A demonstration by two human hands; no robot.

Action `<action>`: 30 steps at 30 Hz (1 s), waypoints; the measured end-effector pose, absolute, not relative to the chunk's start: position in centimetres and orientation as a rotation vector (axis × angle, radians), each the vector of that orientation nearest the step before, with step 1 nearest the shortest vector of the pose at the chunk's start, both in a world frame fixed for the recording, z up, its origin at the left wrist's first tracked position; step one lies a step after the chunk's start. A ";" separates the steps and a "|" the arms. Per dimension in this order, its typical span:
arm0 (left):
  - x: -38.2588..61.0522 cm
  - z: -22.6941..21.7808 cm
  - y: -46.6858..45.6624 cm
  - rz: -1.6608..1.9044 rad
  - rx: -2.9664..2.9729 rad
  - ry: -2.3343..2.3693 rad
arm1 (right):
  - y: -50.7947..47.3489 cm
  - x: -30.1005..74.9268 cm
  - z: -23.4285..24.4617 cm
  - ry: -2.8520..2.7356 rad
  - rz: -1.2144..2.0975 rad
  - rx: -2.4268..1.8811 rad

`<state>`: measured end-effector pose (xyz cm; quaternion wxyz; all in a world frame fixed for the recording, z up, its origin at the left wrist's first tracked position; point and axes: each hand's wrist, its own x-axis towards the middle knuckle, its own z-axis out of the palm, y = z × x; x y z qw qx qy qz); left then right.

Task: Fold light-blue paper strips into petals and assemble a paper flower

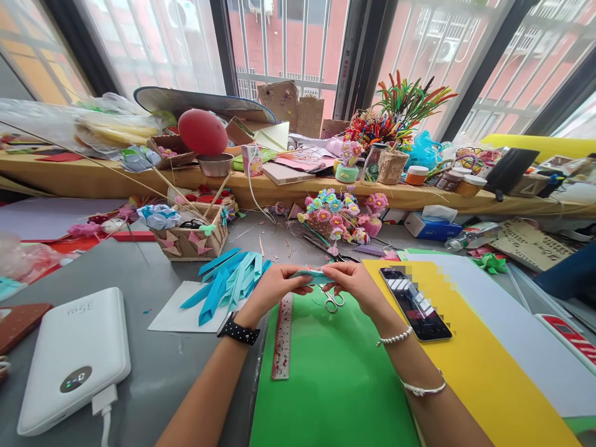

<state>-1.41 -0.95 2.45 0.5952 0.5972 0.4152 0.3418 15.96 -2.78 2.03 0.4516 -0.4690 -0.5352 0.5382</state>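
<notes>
Light-blue paper piece (311,277) sits between our two hands, raised above the top of a green sheet (339,379). Our left hand (274,287) pinches one end between thumb and fingers, and our right hand (354,284) pinches the other. We judge the step in hand to be folding or creasing; we cannot tell how far the crease runs, since our fingers cover much of it. The next move seems to call for lined-up edges and light, even pressure along the fold.

Below the paper, small scissors (334,303) lie on the green sheet, with a patterned ruler (282,341) toward its left edge. Folded blue strips (233,279) are heaped to our left, partly over white paper (168,313). Farther left, a white power bank (77,357) rests on the grey tabletop (153,372); to our right a phone (412,304) lies on yellow card (503,379). Past a bunch of crafted flowers (333,214), a cluttered ledge (291,194) runs beneath barred windows (298,37).
</notes>
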 end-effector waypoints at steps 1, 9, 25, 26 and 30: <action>-1.4 2.5 -1.0 0.793 1.385 0.961 | -2.8 16.0 2.1 -1.333 1.325 -1.156; -1.0 2.7 -1.1 0.794 1.307 0.989 | -2.6 16.1 1.9 -1.400 1.257 -1.146; -0.7 2.0 -1.0 0.853 1.254 1.018 | -2.6 15.5 1.5 -1.433 1.069 -1.233; -0.7 2.0 -1.0 0.859 1.251 1.018 | -2.6 15.4 1.5 -1.430 1.067 -1.232; -0.5 1.9 -1.0 0.907 1.254 1.016 | -2.6 15.4 1.6 -1.437 1.061 -1.234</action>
